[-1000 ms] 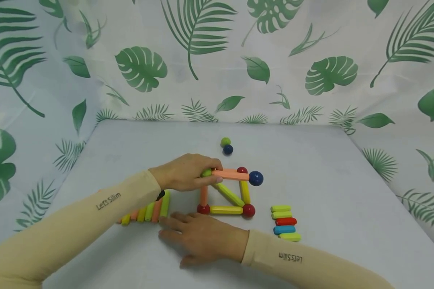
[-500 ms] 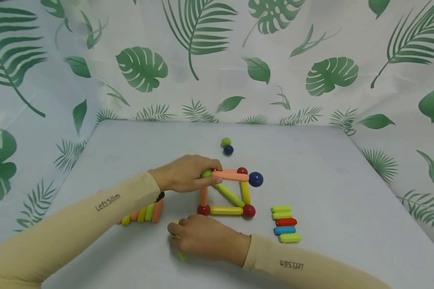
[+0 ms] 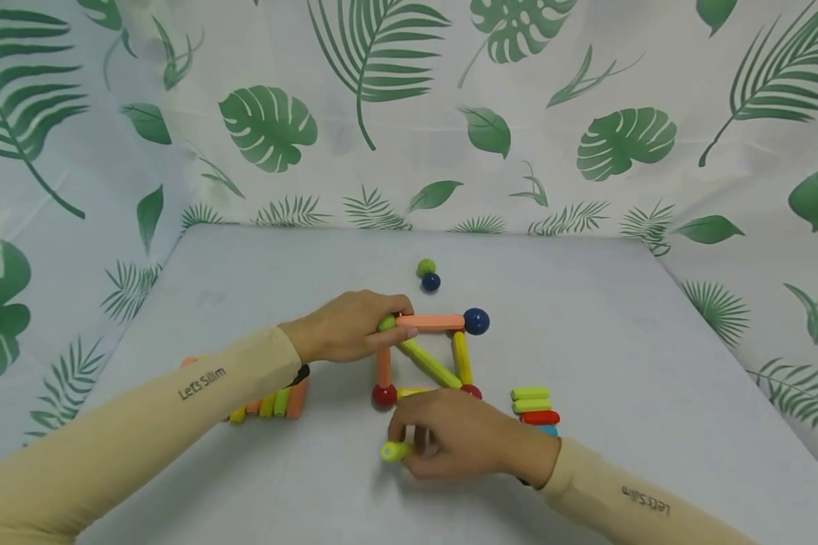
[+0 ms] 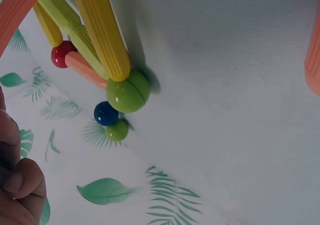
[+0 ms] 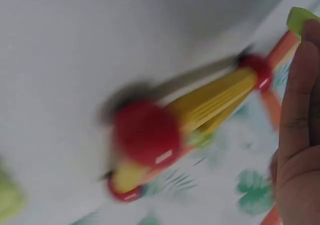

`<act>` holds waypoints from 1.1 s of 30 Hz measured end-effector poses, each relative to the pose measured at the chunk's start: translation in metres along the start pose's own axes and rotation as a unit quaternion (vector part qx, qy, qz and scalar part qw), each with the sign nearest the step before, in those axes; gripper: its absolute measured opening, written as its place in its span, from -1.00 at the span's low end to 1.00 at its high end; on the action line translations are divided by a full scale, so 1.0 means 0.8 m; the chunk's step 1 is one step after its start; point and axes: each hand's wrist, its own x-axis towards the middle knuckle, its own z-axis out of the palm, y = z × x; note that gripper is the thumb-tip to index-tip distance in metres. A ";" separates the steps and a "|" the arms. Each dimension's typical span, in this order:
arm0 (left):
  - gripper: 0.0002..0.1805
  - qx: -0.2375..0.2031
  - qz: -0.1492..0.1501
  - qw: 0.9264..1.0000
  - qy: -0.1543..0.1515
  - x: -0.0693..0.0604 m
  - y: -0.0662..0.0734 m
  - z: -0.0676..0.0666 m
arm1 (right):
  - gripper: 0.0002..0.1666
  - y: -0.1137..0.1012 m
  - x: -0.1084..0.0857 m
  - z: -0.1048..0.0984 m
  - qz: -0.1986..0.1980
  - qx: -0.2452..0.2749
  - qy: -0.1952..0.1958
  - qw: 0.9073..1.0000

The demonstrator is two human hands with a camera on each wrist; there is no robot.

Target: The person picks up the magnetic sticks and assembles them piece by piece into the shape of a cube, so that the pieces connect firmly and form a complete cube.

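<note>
My left hand pinches a salmon rod close to a green ball, at the back left corner of a frame of rods and balls. A blue ball sits on that rod's right end. The frame has a yellow-green diagonal rod, a yellow rod on its right side and a red ball at its front left corner. In front of it, my right hand pinches a short yellow-green rod, whose far end the fingers hide. This hand partly covers the front yellow rod.
Beside my left sleeve lies a row of rods, partly hidden by the arm. Several short rods lie to the right, some behind my right wrist. Farther back, a small green ball touches a dark blue ball.
My right hand has taken a yellow-green rod from the right end of the left row and carried it rightward. The salmon rod's blue-ball end has shifted slightly up and left.
</note>
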 end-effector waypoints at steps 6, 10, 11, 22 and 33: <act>-0.79 0.001 -0.003 1.000 -0.005 0.000 0.000 -0.001 | -0.78 0.048 -0.043 -0.036 0.110 0.078 0.132 0.982; -0.80 0.005 -0.007 1.000 -0.009 0.000 0.002 0.000 | -0.76 0.069 -0.059 -0.049 0.152 0.084 0.178 0.969; -0.80 0.006 -0.008 1.000 -0.010 0.000 0.002 0.000 | -0.76 0.073 -0.061 -0.051 0.159 0.083 0.185 0.966; -0.81 0.024 -0.008 1.000 -0.004 0.000 0.010 0.004 | -0.72 0.087 -0.067 -0.053 0.210 0.095 0.213 0.949; -0.77 0.047 0.020 0.999 0.005 0.001 0.019 0.005 | -0.62 0.093 -0.084 -0.061 0.168 0.082 0.183 0.965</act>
